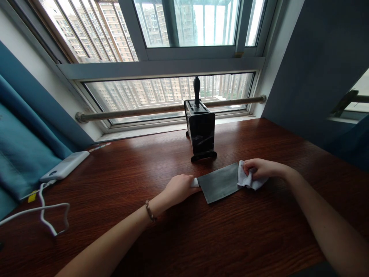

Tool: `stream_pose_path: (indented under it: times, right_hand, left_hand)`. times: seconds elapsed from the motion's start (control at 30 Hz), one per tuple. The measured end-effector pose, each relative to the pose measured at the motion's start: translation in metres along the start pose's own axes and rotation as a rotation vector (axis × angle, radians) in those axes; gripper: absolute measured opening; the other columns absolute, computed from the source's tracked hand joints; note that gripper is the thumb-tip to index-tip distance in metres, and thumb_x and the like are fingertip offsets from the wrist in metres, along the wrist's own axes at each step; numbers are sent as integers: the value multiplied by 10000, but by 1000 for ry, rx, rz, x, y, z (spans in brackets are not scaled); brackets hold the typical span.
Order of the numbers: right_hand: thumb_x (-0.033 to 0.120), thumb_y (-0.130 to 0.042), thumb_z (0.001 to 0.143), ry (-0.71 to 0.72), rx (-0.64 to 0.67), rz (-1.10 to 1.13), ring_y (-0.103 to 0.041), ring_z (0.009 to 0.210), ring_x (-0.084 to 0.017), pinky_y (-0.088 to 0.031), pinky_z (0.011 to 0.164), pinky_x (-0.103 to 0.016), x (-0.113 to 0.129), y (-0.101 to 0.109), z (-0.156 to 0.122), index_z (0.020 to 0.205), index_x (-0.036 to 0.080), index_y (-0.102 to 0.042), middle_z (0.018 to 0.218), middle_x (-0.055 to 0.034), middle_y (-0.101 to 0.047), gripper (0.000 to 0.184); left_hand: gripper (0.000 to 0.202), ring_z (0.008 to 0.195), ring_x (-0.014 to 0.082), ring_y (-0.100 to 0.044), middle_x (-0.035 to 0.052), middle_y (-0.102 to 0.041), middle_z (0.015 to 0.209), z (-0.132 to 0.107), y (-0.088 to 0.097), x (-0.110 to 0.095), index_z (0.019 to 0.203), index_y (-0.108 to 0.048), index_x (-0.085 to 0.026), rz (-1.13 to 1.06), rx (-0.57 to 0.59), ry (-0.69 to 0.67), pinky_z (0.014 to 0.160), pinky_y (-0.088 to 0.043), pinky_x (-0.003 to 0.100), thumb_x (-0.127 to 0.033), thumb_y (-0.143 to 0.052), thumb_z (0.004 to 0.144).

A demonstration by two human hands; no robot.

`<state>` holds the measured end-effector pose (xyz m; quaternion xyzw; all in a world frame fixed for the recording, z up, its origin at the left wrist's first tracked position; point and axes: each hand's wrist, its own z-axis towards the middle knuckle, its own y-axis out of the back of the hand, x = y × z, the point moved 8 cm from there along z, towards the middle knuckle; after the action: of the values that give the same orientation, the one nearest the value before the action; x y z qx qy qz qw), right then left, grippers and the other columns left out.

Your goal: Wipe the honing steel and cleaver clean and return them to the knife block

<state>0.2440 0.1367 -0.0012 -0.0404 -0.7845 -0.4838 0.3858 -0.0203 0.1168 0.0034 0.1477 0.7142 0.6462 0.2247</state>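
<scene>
A broad cleaver lies flat on the dark wooden table (pixel 201 238), its grey blade (pixel 220 186) pointing right. My left hand (pixel 180 188) is closed round the cleaver's handle, of which only a pale end shows. My right hand (pixel 259 168) pinches a crumpled white cloth (pixel 248 181) and presses it on the blade's far right end. Just behind the blade stands a black knife block (pixel 201 132) with one dark handle (pixel 196 89) sticking up from its top.
A white power bank (pixel 65 166) with a white cable (pixel 43 213) lies at the table's left edge beside a blue curtain (pixel 25 142). A metal rail (pixel 161 109) and a window run along the back. A dark wall (pixel 317 69) rises at the right.
</scene>
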Motion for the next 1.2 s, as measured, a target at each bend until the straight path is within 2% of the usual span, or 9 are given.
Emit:
stream_pose_path:
  times: [0.13, 0.4, 0.47, 0.57, 0.63, 0.7, 0.77, 0.87, 1.2]
  right_hand:
    - [50, -551, 585, -32, -11, -2, -531, 742, -186, -406, 573, -215, -4, 1, -1, 785, 154, -604, 844, -37, -563, 232]
    - [96, -570, 634, -33, 36, -9, -549, 785, -204, -415, 671, -246, -3, 11, -10, 786, 155, -622, 847, -32, -596, 171]
    - [145, -606, 660, 0, 43, 20, -551, 790, -208, -418, 689, -254, 8, 10, -10, 800, 152, -626, 831, -30, -602, 141]
    - [207, -620, 717, 111, -17, 92, -548, 801, -199, -422, 689, -256, 37, 3, -4, 856, 148, -620, 845, -28, -598, 150]
    - [202, -612, 744, 205, -74, 105, -544, 815, -191, -421, 708, -262, 58, -7, 3, 846, 148, -620, 880, -33, -586, 116]
    - [162, -633, 732, 301, -78, 66, -535, 844, -187, -414, 754, -272, 77, -21, 9, 820, 158, -634, 904, -32, -575, 88]
    - [129, -645, 726, 352, -81, 40, -529, 868, -183, -407, 786, -276, 86, -30, 13, 810, 165, -641, 902, -28, -569, 91]
    - [116, -656, 724, 359, -77, 24, -531, 867, -179, -415, 782, -274, 86, -32, 13, 810, 172, -648, 900, -24, -569, 104]
    - [69, -634, 688, 281, -82, -16, -547, 818, -174, -427, 720, -261, 71, -18, 8, 780, 182, -653, 886, -12, -576, 147]
  left_hand:
    - [418, 664, 241, -615, 36, -643, 752, 0, -1, 0, 798, -590, -215, -5, 4, -2, 522, -380, 275, -609, -449, 788]
    - [421, 698, 245, -620, 45, -644, 776, -1, 1, 0, 809, -595, -205, 4, 44, 34, 545, -393, 278, -602, -457, 788]
    - [417, 704, 246, -621, 49, -645, 779, -1, 1, 0, 805, -596, -202, 8, 49, 43, 549, -396, 277, -598, -465, 787]
    - [412, 704, 249, -620, 52, -646, 784, -1, 1, 0, 807, -595, -206, 9, 46, 33, 563, -405, 284, -596, -463, 790]
    - [415, 699, 250, -618, 51, -647, 785, 0, 1, 0, 816, -593, -211, 6, 39, 21, 564, -407, 288, -601, -456, 791]
    - [422, 692, 252, -618, 51, -648, 780, 0, 0, 0, 819, -592, -212, 9, 32, 14, 555, -404, 288, -608, -450, 789]
    - [430, 684, 253, -619, 51, -647, 775, 0, -1, 0, 815, -590, -211, 16, 25, 9, 543, -398, 286, -615, -444, 788]
    - [438, 676, 251, -619, 50, -645, 768, 0, -2, 1, 798, -586, -209, 25, 22, 4, 532, -392, 285, -618, -429, 793]
    - [427, 702, 249, -617, 56, -644, 783, 0, -2, 1, 817, -595, -208, 5, 49, 33, 574, -415, 287, -608, -447, 790]
